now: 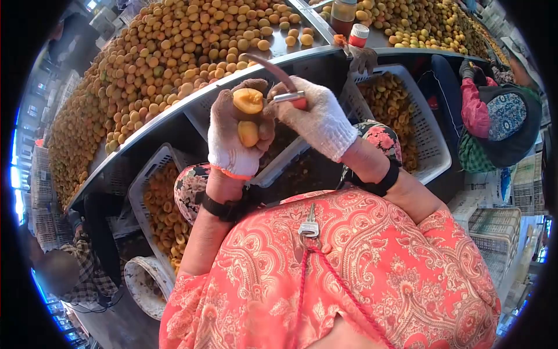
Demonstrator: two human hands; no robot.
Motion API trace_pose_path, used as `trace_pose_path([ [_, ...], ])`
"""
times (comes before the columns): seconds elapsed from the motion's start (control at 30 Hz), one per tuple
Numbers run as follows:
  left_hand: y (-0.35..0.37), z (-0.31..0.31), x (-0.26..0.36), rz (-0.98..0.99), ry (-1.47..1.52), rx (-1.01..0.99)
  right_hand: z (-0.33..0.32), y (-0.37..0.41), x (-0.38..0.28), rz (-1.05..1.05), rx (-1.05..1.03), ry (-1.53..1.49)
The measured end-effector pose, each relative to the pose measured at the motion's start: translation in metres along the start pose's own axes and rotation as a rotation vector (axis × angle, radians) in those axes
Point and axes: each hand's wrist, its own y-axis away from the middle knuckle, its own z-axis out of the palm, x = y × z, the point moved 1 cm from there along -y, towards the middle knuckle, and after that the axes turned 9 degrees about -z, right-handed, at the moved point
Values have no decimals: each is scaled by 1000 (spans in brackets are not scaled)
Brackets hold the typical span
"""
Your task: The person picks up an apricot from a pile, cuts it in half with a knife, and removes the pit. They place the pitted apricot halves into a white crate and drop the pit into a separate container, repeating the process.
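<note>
My left hand (228,152), in a stained white knit glove, is closed around a split apricot. One apricot half (248,101) shows its hollowed orange cut face between thumb and fingers, and a second apricot piece (248,134) rests against the palm just below. My right hand (325,119), gloved the same way, grips a curved knife (279,73) by its short red handle with a metal collar. The brownish blade points up and left, over the fingertips of my left hand. Both hands are close together in front of the metal table edge (192,103).
Heaped apricots (168,49) cover the table. Below it, a white crate (138,195) on the left and another crate (435,142) on the right hold apricot halves. A white bucket (135,291) stands lower left. A red-labelled bottle (359,37) is on the table. People (503,116) work on both sides.
</note>
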Motion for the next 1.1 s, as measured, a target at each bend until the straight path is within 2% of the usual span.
trace_pose_path([
  [0.07,4,-3,-1,47,-126,-17,1,1,1,-26,-14,55],
  [0.13,7,-2,2,163,-435,75,6,1,-1,-75,-21,117],
  [0.17,13,1,4,196,-464,71,5,2,-6,3,-65,128],
  [0.2,19,1,7,208,-470,67,6,1,-6,-10,-64,128],
  [0.27,34,-6,23,319,-598,278,11,0,3,76,-34,66],
  [0.33,49,-45,50,392,-660,385,18,-8,25,-1,-85,149],
  [0.37,60,-66,64,416,-675,491,17,-9,32,-76,-72,325],
  [0.4,74,-90,78,441,-686,598,15,-9,31,-84,-60,320],
  [0.47,106,-146,103,547,-777,855,8,-6,35,165,-67,104],
  [0.5,126,-177,114,502,-776,929,3,-3,51,69,-70,172],
  [0.53,145,-208,124,455,-774,1002,-1,2,61,153,-64,28],
  [0.6,175,-263,145,230,-1084,1242,-17,10,44,481,-98,21],
  [0.63,174,-252,148,227,-1721,1518,-19,15,52,520,-107,0],
  [0.67,174,-241,149,68,-1803,1675,-28,19,55,644,-173,88],
  [0.73,148,-240,174,405,-1831,1520,-33,29,78,614,-256,284],
  [0.77,122,-240,187,571,-1531,1265,-34,34,95,588,-299,305],
  [0.8,87,-206,188,622,-1334,1044,-33,38,107,512,-341,392],
  [0.83,53,-157,181,614,-1374,1033,-33,39,115,512,-385,417],
  [0.87,16,-134,179,553,-1274,858,-32,39,122,506,-424,442],
  [0.9,-21,-119,177,604,-1438,785,-32,38,128,514,-451,452],
  [0.93,-57,-103,171,551,-1519,673,-31,45,150,461,-451,447],
  [1.0,-118,-62,144,430,-1569,475,-33,46,160,537,-506,371],
  [1.03,-146,-56,135,350,-1653,439,-36,43,159,565,-530,355],
  [1.07,-175,-61,131,449,-1895,334,-39,41,156,598,-557,334],
  [1.1,-195,-50,126,366,-2017,321,-42,41,159,605,-560,308],
])
